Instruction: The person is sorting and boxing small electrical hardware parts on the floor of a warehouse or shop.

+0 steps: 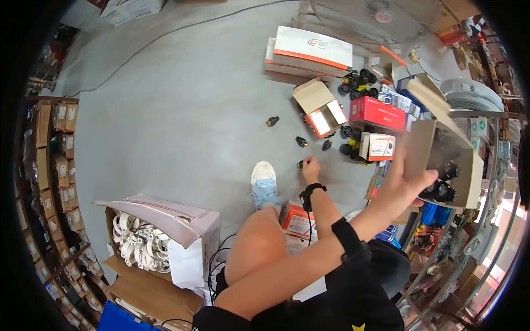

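Note:
My left arm crosses over my right one. In my left hand [402, 186] is an open cardboard box [468, 179], gripped by its wall and tilted, with several black fittings [440, 191] inside. Down at the floor, the closed fingers of my right hand [311, 169] pinch a small black fitting with a brass-coloured end [300, 164], mostly hidden by the fingers. Similar pieces lie close by: one black fitting [301, 142] just beyond the hand, another [327, 145] to its right, and a third [273, 121] farther off.
An open carton [319, 105], a red box [377, 114] and a small white-orange box [379, 147] stand among heaped black fittings [353, 83]. A large white box [313, 48] and a fan [381, 19] are behind. White clamps fill a carton [193, 220] at left. Shelves line both sides.

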`<state>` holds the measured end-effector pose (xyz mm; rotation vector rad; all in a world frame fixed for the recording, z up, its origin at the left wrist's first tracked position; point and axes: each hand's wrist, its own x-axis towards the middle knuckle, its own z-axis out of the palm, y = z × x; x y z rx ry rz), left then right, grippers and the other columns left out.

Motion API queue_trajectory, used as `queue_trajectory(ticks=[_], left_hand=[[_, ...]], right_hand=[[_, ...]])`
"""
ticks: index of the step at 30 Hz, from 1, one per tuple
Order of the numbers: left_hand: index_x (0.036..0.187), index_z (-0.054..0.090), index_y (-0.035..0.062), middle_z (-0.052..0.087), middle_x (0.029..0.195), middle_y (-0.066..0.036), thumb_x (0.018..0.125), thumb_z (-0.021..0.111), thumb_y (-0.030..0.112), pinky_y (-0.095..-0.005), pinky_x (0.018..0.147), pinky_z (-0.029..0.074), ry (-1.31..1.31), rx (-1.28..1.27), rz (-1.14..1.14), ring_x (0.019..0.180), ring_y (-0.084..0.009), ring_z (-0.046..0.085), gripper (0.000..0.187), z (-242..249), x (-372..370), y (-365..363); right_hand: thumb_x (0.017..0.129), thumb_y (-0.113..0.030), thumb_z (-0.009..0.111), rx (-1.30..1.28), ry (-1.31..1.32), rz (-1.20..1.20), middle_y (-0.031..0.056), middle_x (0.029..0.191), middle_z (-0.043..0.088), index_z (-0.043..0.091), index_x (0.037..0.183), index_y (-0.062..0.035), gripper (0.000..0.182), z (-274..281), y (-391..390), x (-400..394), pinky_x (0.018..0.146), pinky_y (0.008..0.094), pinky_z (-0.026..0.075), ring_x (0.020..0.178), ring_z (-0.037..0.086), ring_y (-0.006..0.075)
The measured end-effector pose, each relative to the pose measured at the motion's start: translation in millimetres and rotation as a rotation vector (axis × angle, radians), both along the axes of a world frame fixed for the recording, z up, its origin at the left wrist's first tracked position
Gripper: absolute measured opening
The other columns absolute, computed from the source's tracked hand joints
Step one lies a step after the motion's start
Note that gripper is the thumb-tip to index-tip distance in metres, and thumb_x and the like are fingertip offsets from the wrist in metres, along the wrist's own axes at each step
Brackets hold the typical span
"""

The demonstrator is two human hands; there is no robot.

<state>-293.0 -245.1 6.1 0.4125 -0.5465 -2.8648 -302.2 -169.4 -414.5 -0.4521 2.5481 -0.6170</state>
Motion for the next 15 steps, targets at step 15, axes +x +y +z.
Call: queue_trajectory(ticks=[15], left_hand=[[0.124,0.027,0.0195,0.043,0.109,-0.003,0.078,0.060,0.030,-0.0301,0.064,0.049,-0.043,-0.013,-0.020,0.097,-0.0135,0.046,0.058,-7,7,21]], right_hand=[[0.068,-0.011,0.064,-0.086,0.137,-0.159,0.0158,0.073,0.062,0.060,0.077,0.0000,0.014,32,21,22,0.063,0.0374,0.047,0.068,0.060,0.0287]])
